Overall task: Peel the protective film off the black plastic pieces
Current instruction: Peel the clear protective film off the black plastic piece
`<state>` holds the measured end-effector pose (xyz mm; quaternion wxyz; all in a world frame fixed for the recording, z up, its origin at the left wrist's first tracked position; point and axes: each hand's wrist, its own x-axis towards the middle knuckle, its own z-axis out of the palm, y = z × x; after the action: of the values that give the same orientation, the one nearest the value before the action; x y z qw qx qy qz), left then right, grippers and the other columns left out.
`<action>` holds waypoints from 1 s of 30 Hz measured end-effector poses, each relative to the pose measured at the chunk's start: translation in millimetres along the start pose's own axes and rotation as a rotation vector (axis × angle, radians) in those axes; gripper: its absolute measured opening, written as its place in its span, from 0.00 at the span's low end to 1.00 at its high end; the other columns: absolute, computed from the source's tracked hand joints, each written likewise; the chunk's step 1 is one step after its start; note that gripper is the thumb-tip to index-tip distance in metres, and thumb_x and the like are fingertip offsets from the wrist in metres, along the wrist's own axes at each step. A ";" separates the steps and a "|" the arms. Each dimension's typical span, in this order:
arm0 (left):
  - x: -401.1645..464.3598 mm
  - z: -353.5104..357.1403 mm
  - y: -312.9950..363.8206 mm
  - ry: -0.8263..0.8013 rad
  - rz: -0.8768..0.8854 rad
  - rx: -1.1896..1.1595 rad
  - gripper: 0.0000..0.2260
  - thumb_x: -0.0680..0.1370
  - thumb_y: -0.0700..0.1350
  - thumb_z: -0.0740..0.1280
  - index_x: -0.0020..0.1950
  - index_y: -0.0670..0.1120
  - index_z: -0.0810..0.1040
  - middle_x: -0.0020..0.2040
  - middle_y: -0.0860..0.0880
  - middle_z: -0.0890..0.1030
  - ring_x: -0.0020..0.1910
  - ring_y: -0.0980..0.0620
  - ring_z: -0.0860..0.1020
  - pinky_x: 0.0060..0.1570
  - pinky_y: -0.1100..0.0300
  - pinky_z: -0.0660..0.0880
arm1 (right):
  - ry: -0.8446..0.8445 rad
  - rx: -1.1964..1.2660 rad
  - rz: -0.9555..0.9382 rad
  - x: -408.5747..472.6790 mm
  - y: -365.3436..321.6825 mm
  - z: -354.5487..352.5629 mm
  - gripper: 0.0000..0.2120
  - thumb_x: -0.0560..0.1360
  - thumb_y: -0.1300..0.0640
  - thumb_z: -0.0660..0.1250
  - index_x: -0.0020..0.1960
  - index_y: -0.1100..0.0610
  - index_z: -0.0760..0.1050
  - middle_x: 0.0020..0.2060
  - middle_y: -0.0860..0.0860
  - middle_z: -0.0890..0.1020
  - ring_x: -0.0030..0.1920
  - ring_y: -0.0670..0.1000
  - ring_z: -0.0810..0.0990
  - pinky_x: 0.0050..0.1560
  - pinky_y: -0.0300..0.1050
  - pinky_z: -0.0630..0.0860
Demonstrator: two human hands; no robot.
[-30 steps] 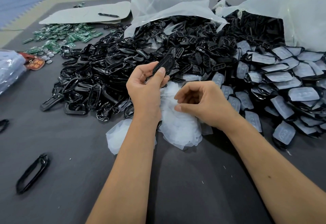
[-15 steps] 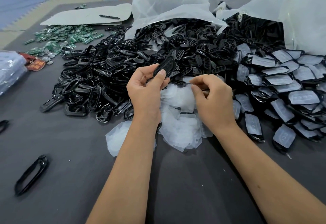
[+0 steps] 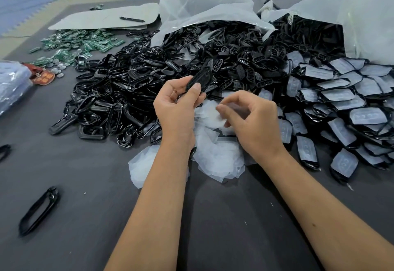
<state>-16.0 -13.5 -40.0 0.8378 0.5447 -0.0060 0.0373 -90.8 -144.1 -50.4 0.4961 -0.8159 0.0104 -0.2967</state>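
Note:
My left hand (image 3: pixel 177 108) grips a black plastic piece (image 3: pixel 200 80) between thumb and fingers, raised above the table. My right hand (image 3: pixel 253 121) sits just to its right with curled fingers. It pinches a clear protective film (image 3: pixel 233 108), which is blurred by motion. Under both hands lies a heap of peeled films (image 3: pixel 215 157). Several black pieces with whitish film on them (image 3: pixel 341 100) are spread out to the right.
A big pile of black frames (image 3: pixel 119 91) fills the middle left. Two white plastic bags (image 3: pixel 202 3) spill parts at the back. Green circuit boards (image 3: pixel 81 42) and a sheet with a pen (image 3: pixel 132 19) lie far left. One loose frame (image 3: pixel 38 210) rests near the front left.
My right hand reached up to the piece in my left hand, pinched at it, then pulled back down and right with film. The left hand stayed nearly still.

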 end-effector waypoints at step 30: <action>-3.8 0.6 -3.1 -0.133 0.039 0.210 0.08 0.78 0.30 0.70 0.52 0.40 0.85 0.40 0.48 0.84 0.39 0.48 0.80 0.44 0.60 0.82 | 0.158 0.334 0.153 8.0 16.4 -4.1 0.05 0.73 0.62 0.79 0.45 0.54 0.85 0.40 0.49 0.86 0.40 0.48 0.82 0.45 0.46 0.80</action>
<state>-19.6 -15.5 -42.7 0.7730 0.6305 -0.0681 0.0180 -81.7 -158.2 -58.6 0.6432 -0.6934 0.0622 -0.3188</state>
